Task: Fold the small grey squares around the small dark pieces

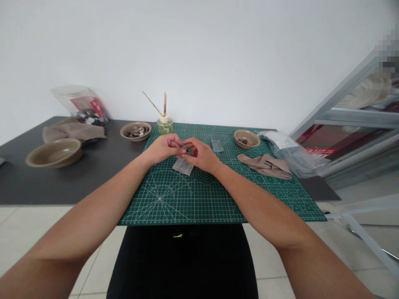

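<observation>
Over the green cutting mat [168,195], my left hand [165,148] and my right hand [202,155] meet at the fingertips. Both are closed in a pinch around something small between them, mostly hidden by the fingers; its kind cannot be made out. Just below the fingers, a small pale grey square sheet [183,167] lies on the mat, partly covered by my right hand. Beyond my right hand rests a small bluish clear packet [217,145].
At left stand an empty-looking brown bowl [54,153], a crumpled cloth [73,129], a clear bag [89,110] and a bowl of stones [136,131]. Behind my hands is a reed diffuser [165,123]. At right are a bowl [247,138], a cloth [264,165] and a plastic bag [293,151].
</observation>
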